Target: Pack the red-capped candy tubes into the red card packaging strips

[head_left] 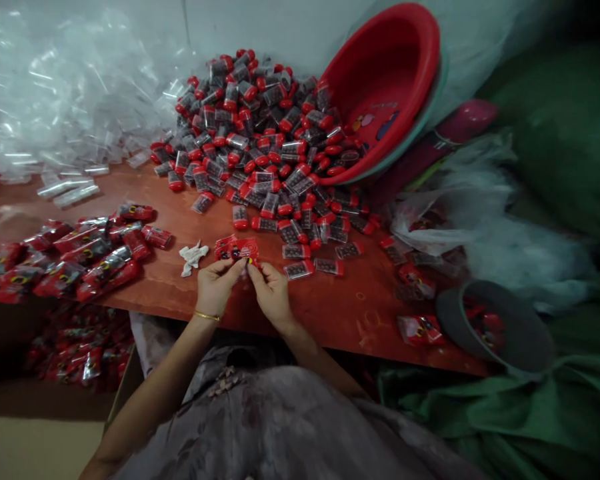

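My left hand (216, 287) and my right hand (273, 290) meet at the front of the table, thumbs and fingertips pinched together. Between them is a red printed packet (237, 248), its upper part showing beyond my fingers. Its lower edge is hidden by my fingers, and I cannot see whether anything is inside. A crumpled white scrap (193, 258) lies left of my left hand. Beyond my hands spreads a big heap of clear tubes with red caps (260, 143) and dark contents. Several of these tubes lie close to my right hand.
Filled red packets (87, 253) are piled at left, above a box of more packets (75, 347). Clear empty tubes (70, 87) are heaped at back left. A red basin (405, 40) tilts at back right. A grey bowl (450, 317) sits at the right edge near plastic bags (460, 200).
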A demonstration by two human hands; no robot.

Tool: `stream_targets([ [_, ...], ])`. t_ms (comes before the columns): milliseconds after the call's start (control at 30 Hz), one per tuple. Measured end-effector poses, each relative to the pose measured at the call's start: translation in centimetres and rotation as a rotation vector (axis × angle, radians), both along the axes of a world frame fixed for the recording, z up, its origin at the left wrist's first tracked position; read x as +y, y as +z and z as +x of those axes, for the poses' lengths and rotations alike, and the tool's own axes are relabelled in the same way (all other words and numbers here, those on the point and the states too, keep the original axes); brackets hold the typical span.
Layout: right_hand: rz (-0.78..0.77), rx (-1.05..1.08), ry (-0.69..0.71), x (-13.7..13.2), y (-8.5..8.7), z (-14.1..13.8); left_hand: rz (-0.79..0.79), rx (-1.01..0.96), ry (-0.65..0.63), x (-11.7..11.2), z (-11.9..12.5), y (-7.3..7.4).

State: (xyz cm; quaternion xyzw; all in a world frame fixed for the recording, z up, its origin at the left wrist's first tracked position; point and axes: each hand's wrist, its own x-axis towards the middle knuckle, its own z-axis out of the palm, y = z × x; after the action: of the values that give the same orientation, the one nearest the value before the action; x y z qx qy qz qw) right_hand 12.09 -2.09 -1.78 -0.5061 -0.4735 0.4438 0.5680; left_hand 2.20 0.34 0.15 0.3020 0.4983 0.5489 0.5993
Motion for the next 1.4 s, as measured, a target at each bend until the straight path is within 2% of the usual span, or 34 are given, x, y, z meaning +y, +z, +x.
stream_targets([
  [200, 0.067, -0.253, -0.044, 0.1, -0.4, 1.1, -0.083, -0.081, -0.056, -0.8, 0.6, 0.3],
  [300, 0.118, -0.390, 0.045, 0.1, -0.3, 2.3, -0.180, -0.126, -0.099, -0.8, 0.5, 0.8],
  [400, 0.107, -0.574, 0.101, -0.1, -0.1, 4.2, -0.188, -0.075, -0.105, -0.6, 0.4, 0.9],
  [433, 0.087, -0.667, 0.064, -0.3, -0.1, 4.9, -0.182, -0.053, -0.098, -0.6, 0.4, 0.8],
  [533, -0.013, -1.035, -0.169, -1.1, -0.5, 7.0, -0.197, -0.046, -0.061, -0.4, 0.3, 0.4],
  [567, -0.039, -1.147, -0.214, -1.6, -0.8, 7.7, -0.219, -0.064, -0.054, -0.3, 0.3, 0.4],
  [633, -0.036, -1.278, -0.218, -2.7, -1.7, 9.0, -0.288, -0.110, -0.058, -0.3, 0.3, 0.4],
  [733, 0.100, -1.278, -0.173, -4.7, -3.3, 10.5, -0.381, -0.156, -0.105, -0.5, 0.4, 0.6],
  [800, 0.150, -1.236, -0.249, -5.8, -4.0, 11.1, -0.402, -0.163, -0.136, -0.7, 0.4, 0.6],
  [900, 0.045, -1.251, -0.438, -6.7, -4.1, 11.4, -0.400, -0.159, -0.154, -1.0, 0.4, 0.4],
  [967, -0.084, -1.310, -0.473, -7.1, -3.7, 11.1, -0.399, -0.168, -0.151, -1.2, 0.3, 0.3],
  [1100, -0.238, -1.408, -0.441, -8.5, -3.0, 10.6, -0.415, -0.184, -0.150, -1.3, 0.0, 0.2],
  [1233, -0.124, -1.410, -0.322, -9.4, -3.6, 11.5, -0.434, -0.189, -0.156, -1.5, 0.3, 0.4],
  [1333, -0.035, -1.279, -0.277, -9.0, -4.0, 12.3, -0.441, -0.221, -0.193, -1.7, 0.8, 0.6],
  [1400, -0.043, -1.094, -0.263, -8.7, -3.5, 12.5, -0.441, -0.230, -0.223, -1.8, 1.0, 0.8],
])
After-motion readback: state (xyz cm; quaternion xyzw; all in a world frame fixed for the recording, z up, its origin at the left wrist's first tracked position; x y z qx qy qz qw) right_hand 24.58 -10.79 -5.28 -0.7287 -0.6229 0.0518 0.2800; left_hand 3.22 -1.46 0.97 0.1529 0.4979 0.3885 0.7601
